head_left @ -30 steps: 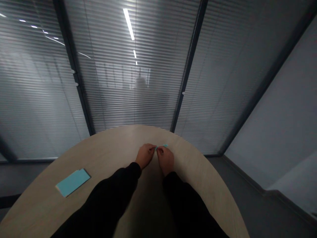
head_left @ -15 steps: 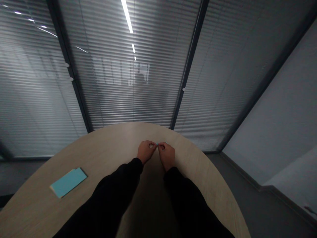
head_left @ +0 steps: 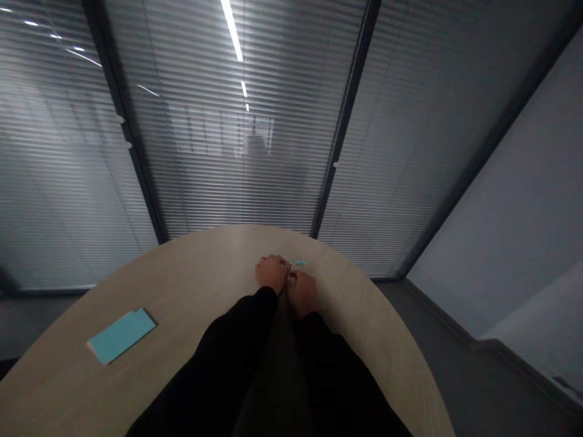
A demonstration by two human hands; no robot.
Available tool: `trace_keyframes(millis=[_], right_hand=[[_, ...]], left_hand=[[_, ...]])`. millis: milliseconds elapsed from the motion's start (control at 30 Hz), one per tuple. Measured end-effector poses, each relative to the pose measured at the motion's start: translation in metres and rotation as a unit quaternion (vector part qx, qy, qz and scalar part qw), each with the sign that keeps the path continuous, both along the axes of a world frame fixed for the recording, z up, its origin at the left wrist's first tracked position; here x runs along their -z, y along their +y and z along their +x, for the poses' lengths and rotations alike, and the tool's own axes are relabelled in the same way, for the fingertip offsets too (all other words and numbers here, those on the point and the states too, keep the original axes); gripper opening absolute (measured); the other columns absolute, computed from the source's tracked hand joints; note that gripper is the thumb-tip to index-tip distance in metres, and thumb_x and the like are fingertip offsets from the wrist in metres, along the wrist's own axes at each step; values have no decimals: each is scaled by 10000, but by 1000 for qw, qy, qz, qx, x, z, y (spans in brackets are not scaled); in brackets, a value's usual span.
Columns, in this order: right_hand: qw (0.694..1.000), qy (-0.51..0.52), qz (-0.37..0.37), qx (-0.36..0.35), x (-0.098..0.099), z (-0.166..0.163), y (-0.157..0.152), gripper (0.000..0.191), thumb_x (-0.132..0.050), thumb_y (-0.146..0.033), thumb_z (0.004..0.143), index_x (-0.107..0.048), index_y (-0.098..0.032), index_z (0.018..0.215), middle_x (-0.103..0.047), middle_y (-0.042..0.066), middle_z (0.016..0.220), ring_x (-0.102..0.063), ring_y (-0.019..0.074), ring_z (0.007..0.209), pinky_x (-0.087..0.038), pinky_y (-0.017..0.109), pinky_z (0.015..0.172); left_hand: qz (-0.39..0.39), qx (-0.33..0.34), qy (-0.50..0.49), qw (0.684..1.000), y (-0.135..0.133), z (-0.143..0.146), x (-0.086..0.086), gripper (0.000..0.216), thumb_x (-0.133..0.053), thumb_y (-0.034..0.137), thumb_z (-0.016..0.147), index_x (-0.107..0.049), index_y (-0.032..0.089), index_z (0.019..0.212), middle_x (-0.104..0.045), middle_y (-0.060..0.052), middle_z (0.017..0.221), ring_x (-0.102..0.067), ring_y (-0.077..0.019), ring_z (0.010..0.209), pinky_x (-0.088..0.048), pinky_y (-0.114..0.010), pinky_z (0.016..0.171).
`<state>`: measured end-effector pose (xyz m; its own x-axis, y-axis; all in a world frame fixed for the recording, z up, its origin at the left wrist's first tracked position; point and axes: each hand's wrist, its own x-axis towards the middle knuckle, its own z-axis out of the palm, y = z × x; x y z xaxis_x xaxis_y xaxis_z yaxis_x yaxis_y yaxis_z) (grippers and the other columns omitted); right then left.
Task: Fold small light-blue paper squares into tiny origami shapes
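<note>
My left hand point(head_left: 273, 273) and my right hand point(head_left: 303, 294) sit close together near the far rim of a round pale wood table point(head_left: 191, 267). Both have their fingers curled and bent down toward the tabletop. A small piece of teal paper point(head_left: 297, 263) lies at the fingertips, partly hidden by them. I cannot tell whether either hand pinches it. Far to the left on the table lies a flat teal paper pad point(head_left: 121, 335) with a stepped tab edge, well away from both hands.
Behind the table's far rim stands a glass partition with slatted blinds point(head_left: 228, 170) and dark frames. A blurred figure point(head_left: 255, 145) shows behind the blinds. Grey floor point(head_left: 455, 315) surrounds the table on the right, beside a pale wall point(head_left: 496, 182).
Both hands have dropped from a raised pinch down toward the tabletop. The teal piece shows more beyond the fingertips, and my forearms have drawn closer together.
</note>
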<state>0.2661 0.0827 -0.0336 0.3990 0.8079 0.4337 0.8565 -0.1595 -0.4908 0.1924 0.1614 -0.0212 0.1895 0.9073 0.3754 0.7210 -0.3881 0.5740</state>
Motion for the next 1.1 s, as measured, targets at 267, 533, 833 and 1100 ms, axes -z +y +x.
trace_keyframes(millis=[267,533,833,1100], right_hand=[[997,-37,-60,41,0,-10,-25,209,-513,-177,803,-696,-156,902,-683,146,1013,-591,280,931,-386,358,798],[996,-41,-75,38,-2,-12,-26,216,-531,-188,795,-697,-167,932,-672,134,1040,-571,265,954,-371,347,809],[996,-42,-73,39,-2,-13,-25,213,-537,-187,795,-699,-154,930,-672,143,1043,-574,258,965,-362,339,825],[996,-47,-61,34,0,-13,-24,207,-554,-195,785,-704,-156,923,-674,143,1033,-573,259,972,-356,343,866]], left_hand=[[-12,-47,1,999,0,27,-4,238,-551,345,827,-747,216,862,-688,-142,1031,-492,-353,1066,-337,-494,874],[-12,-50,12,999,-2,24,-2,232,-542,311,834,-748,211,868,-682,-151,1026,-479,-354,1066,-320,-497,872],[-13,-40,16,999,-3,18,-2,185,-569,313,805,-712,210,858,-692,-133,1015,-498,-342,1047,-324,-470,866],[-21,-30,6,999,-3,13,1,264,-629,278,732,-622,224,991,-687,-112,1037,-520,-337,1063,-337,-454,886]])
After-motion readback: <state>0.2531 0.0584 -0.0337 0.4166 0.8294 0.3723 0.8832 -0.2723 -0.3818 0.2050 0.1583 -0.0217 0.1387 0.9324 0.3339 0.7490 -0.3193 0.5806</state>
